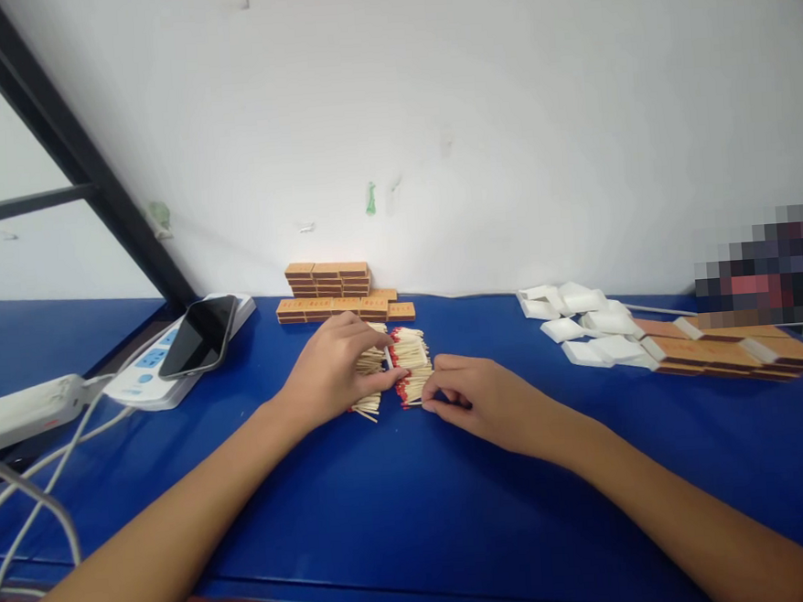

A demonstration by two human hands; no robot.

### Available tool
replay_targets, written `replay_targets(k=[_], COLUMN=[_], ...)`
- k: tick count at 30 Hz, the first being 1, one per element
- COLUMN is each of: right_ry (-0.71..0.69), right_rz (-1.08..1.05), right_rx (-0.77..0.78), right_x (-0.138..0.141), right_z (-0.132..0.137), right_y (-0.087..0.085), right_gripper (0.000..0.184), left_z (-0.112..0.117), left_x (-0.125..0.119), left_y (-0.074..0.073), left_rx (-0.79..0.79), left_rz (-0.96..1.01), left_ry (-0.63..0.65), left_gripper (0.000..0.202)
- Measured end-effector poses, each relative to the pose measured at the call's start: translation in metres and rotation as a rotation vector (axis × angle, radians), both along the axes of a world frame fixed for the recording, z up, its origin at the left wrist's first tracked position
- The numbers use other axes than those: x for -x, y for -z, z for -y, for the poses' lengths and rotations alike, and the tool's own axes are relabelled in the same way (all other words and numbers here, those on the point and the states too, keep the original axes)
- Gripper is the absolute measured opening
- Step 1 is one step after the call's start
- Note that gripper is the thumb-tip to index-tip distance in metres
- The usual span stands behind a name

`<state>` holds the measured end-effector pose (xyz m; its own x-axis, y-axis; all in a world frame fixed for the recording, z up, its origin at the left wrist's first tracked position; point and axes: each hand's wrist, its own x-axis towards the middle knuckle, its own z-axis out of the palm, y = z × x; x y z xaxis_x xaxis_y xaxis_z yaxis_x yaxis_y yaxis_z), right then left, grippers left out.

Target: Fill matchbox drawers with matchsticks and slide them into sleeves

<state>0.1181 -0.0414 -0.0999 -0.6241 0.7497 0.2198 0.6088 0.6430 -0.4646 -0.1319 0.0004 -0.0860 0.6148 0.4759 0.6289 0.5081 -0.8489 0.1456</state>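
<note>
Two rows of loose matches lie side by side on the blue table: a left pile [368,402] partly under my left hand, and a right pile [412,363] with red heads facing left. My left hand [341,365] is closed, thumb and fingers around a small white matchbox tray [388,356] between the piles. Most of that tray is hidden by the fingers. On the other side, my right hand [484,401] has its fingers curled and pinched at the near right edge of the right pile, touching the matches there.
Stacked matchboxes [328,288] stand against the wall. At the right are white paper trays [582,320] and more orange matchboxes [714,348]. A phone [199,335] rests on a white power strip box [143,388] at left, near cables [62,471] and another power strip [24,412].
</note>
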Motion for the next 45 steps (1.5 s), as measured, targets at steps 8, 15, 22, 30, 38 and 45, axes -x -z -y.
replay_targets(k=[8,15,22,30,38,45], right_ry=[-0.006,0.094,0.153,0.160,0.019,0.013], right_rz=[0.079,-0.028,-0.085,-0.129,-0.054,0.006], right_rx=[0.104,-0.018,-0.207,-0.226,-0.098,0.005], right_x=[-0.004,-0.013,-0.005,-0.003,-0.004,-0.002], right_z=[0.006,0.000,-0.001,0.002,0.003,0.001], right_y=[-0.011,-0.020,-0.009,-0.013,-0.012,-0.005], right_gripper=[0.014,0.015,0.014,0.012,0.011,0.012], left_z=[-0.002,0.001,0.006,0.008,0.001,0.001], left_x=[0.001,-0.001,-0.006,-0.007,0.000,0.000], left_y=[0.002,0.002,0.002,0.001,0.001,0.002], left_rx=[0.019,0.048,0.089,0.073,0.007,0.004], left_rz=[-0.020,-0.032,-0.045,-0.020,0.021,-0.005], left_ry=[-0.003,0.041,0.107,0.113,-0.016,-0.024], left_gripper=[0.035,0.034,0.031,0.036,0.035,0.027])
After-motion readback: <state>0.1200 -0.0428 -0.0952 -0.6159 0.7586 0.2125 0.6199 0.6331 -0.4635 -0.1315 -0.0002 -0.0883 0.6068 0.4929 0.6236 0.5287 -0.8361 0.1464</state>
